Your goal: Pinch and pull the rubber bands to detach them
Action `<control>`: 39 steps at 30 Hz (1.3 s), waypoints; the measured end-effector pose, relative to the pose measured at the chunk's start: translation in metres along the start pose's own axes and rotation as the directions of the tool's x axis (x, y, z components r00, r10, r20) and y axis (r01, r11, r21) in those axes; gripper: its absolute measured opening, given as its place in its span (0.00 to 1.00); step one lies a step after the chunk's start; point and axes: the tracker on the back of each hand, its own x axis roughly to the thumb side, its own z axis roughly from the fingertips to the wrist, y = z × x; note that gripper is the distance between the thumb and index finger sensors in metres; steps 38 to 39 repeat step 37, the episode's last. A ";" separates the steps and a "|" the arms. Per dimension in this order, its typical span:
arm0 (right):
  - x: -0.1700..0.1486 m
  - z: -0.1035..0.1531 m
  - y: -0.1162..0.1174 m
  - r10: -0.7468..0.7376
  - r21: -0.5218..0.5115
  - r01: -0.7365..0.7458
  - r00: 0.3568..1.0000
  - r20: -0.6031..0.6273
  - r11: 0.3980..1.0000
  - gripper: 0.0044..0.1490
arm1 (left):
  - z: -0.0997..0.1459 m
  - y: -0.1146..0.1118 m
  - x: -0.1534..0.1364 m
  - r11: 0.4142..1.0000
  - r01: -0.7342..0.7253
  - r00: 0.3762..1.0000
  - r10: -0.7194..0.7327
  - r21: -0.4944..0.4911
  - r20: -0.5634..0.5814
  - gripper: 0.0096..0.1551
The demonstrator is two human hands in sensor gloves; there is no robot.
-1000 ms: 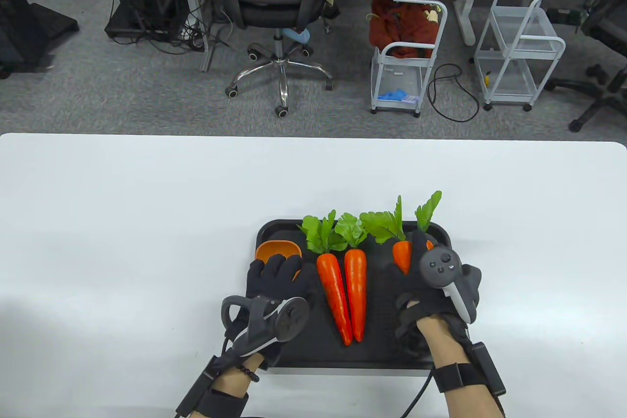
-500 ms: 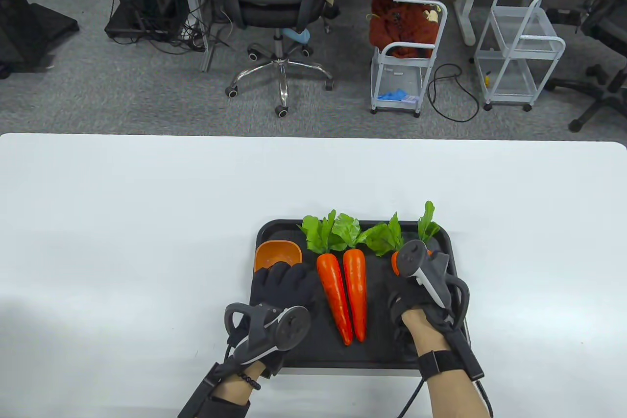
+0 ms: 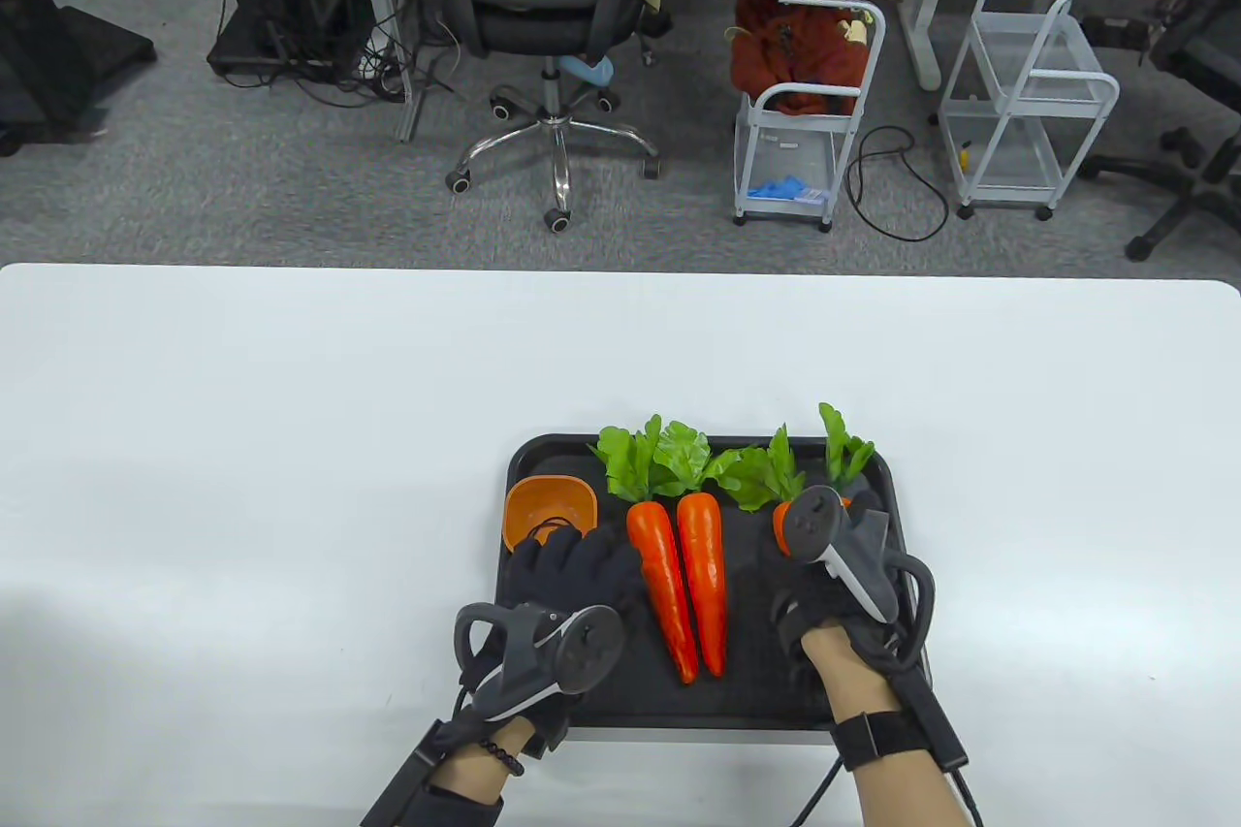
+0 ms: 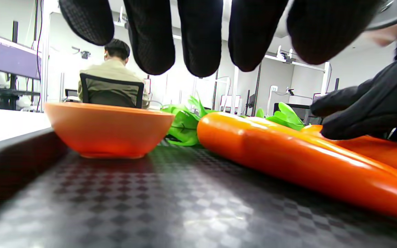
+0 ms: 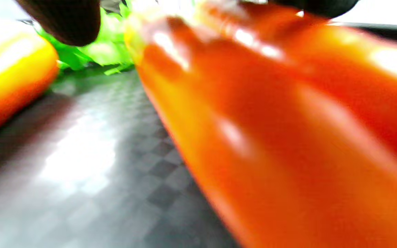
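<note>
We see a black tray (image 3: 543, 454) near the front edge of the white bench (image 3: 291, 429), carrying an orange bowl (image 3: 549, 507) in its far-left corner, a pair of plastic carrots (image 3: 679, 585) side by side in the middle, and a second pair of carrots (image 3: 780, 522) on the right, mostly hidden under our right hand (image 3: 834, 594).

A thin dark loop lies inside the bowl; we take it for a detached rubber band (image 3: 551, 524), though it is too small to be sure. No band on either carrot pair shows in any view, so we cannot say where the next one sits.

Our left hand (image 3: 572, 575) hovers low over the tray between the bowl and the middle carrots; in the left wrist view its fingertips (image 4: 200, 51) hang spread and free, gripping nothing. Our right hand rests on the right-hand pair, with a fingertip against the carrot surface in the right wrist view, but how far that grip has closed we cannot tell, since the picture is blurred and the tracker covers the hand from above.

Risks, as we judge them: the glossy carrots may roll or slide under a loose hold; a stretched band could snap off the gloved fingertips and fly clear of the tray; and a hard pull might drag the carrots into the bowl.
</note>
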 end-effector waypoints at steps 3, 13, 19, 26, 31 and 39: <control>-0.002 0.014 -0.003 -0.003 -0.027 0.004 0.998 0.063 1.000 0.58 | -0.002 -0.003 0.002 0.998 -0.049 0.998 0.048 -0.026 -0.034 0.37; -0.007 0.059 -0.006 -0.098 -0.055 0.114 0.967 0.233 0.992 0.57 | 0.000 -0.008 0.006 0.997 -0.063 0.995 0.059 -0.051 -0.085 0.38; -0.009 0.076 0.003 -0.114 -0.070 0.139 0.953 0.279 0.988 0.57 | -0.001 -0.007 0.006 0.999 -0.043 0.994 0.041 -0.016 -0.100 0.38; -0.013 0.081 0.007 -0.108 -0.104 0.147 0.944 0.311 0.984 0.57 | 0.000 -0.007 0.008 1.000 -0.026 0.995 0.025 -0.009 -0.100 0.38; -0.016 0.078 0.008 -0.144 -0.095 0.183 0.937 0.319 0.979 0.57 | 0.002 -0.008 0.014 1.000 -0.005 0.996 0.004 -0.006 -0.086 0.38; -0.015 0.076 0.008 -0.171 -0.107 0.220 0.921 0.350 0.970 0.57 | 0.002 -0.015 0.014 0.999 0.000 0.996 -0.003 -0.038 -0.087 0.38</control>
